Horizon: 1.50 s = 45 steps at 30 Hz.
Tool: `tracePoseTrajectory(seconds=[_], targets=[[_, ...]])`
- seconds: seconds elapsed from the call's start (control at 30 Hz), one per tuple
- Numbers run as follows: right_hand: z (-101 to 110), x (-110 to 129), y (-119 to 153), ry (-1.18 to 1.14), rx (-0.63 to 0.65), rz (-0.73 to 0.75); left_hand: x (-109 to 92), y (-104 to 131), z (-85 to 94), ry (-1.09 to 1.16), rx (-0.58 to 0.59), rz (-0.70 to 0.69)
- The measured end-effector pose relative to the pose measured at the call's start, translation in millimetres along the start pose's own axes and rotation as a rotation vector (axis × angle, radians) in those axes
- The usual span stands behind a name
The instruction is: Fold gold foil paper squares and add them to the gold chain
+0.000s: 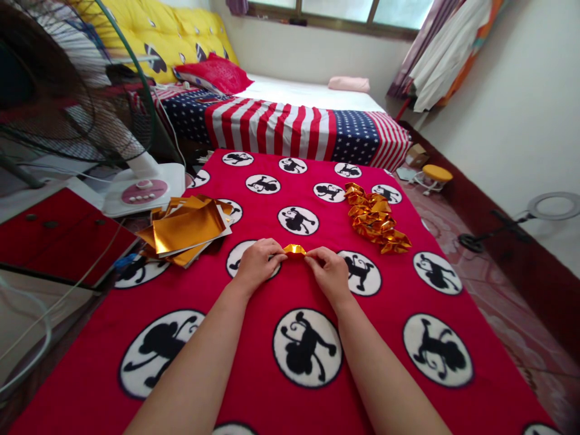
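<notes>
A small folded piece of shiny gold paper (295,249) is stretched between my two hands above the middle of the red cloth (254,302). My left hand (260,261) pinches its left end, and my right hand (328,269) pinches its right end. To the left lies a loose stack of flat gold paper sheets (188,226) with pale edges. A pile of folded gold pieces (375,219) rests on the cloth to the right, beyond my right hand.
At the left, a fan (136,187) stands beside a red drawer cabinet (58,235). A bed (290,127) with a striped and starred cover is behind the cloth. On the floor at the right are a yellow stool (437,173) and a ring-topped stand (555,206).
</notes>
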State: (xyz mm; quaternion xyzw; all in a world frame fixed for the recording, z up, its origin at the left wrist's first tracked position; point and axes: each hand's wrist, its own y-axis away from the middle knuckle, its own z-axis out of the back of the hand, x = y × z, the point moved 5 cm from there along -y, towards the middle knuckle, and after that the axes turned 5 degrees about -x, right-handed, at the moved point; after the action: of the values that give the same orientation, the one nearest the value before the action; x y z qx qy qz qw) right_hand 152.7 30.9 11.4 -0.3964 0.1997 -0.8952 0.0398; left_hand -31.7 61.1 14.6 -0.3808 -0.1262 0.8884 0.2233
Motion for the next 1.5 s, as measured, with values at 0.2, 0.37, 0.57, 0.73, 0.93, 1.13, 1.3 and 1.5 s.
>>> tracePoseTrajectory(seconds=[0.2,0.37,0.57,0.73,0.93,1.13,1.3,1.5], targets=[[-3,1,-2,0.115,-0.045,-0.119,-2,-5,-3.7,-0.183,-0.008,0.084],[-5,-1,-3,0.186,-0.056,-0.175,-3,-7,-5.8,-0.266,-0.023,0.125],[-6,2,-4,0.26,-0.06,-0.185,-2,-7,-7.9,-0.295,-0.05,0.175],[-7,3,-5,0.296,-0.067,-0.194,-1,-8,-8.1,-0.291,-0.089,0.212],[-10,5,-5,0.345,-0.061,-0.179,3,-8,-8.0,-0.271,-0.109,0.261],[-10,7,-5,0.381,-0.038,-0.16,3,-6,-9.2,-0.292,-0.118,0.287],[-11,7,-5,0.38,-0.027,-0.139,-2,-5,-11.1,-0.353,-0.114,0.28],[-12,8,-9,0.424,0.006,-0.155,-10,-4,-10.0,-0.429,-0.124,0.324]])
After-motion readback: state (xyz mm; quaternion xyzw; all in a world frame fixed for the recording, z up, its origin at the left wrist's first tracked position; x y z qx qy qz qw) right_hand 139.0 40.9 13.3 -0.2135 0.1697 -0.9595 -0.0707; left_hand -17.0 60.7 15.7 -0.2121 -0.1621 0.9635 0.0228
